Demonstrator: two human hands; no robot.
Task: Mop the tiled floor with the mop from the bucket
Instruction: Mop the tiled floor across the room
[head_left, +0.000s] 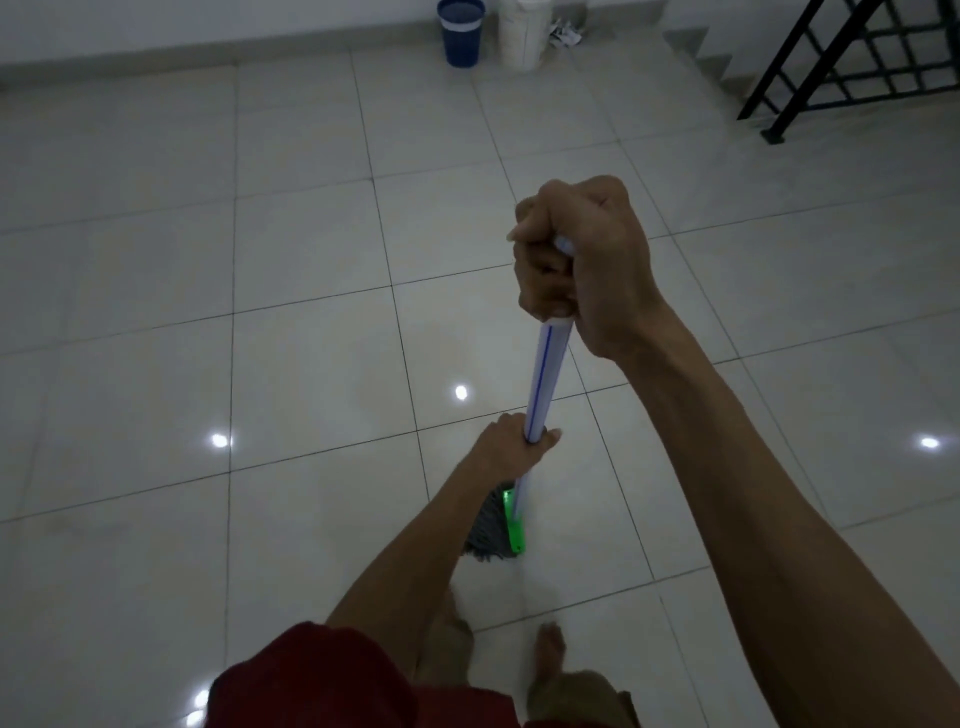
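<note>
The tiled floor (130, 260) on the left looks dull, with lamp reflections nearer the person, so it is judged that much area is not yet wiped. The left grip (511, 441) is closed around the lower part of the mop handle (545, 374). Just below it the mop head (493, 530), grey strands under a green clamp, is laid on the tiles close in front of the bare feet (550, 644). The right grip (576, 260) is wrapped tightly round the top end of the handle. For a good stroke, the head should be pressed flat by the lower grip, while the direction is given from the top. Overlapping passes are advised, and wet tiles should not be stepped on.

Far away by the wall a blue bucket (461, 36) is placed, well apart from the mop. Just beside it on the right, a white bucket (524, 36) and something crumpled (565, 36) are seen. Further right, steps (711, 57) and a black railing (857, 67) are found. Only the buckets and the foot of the railing are judged to stand in the way, and they must be mopped around.
</note>
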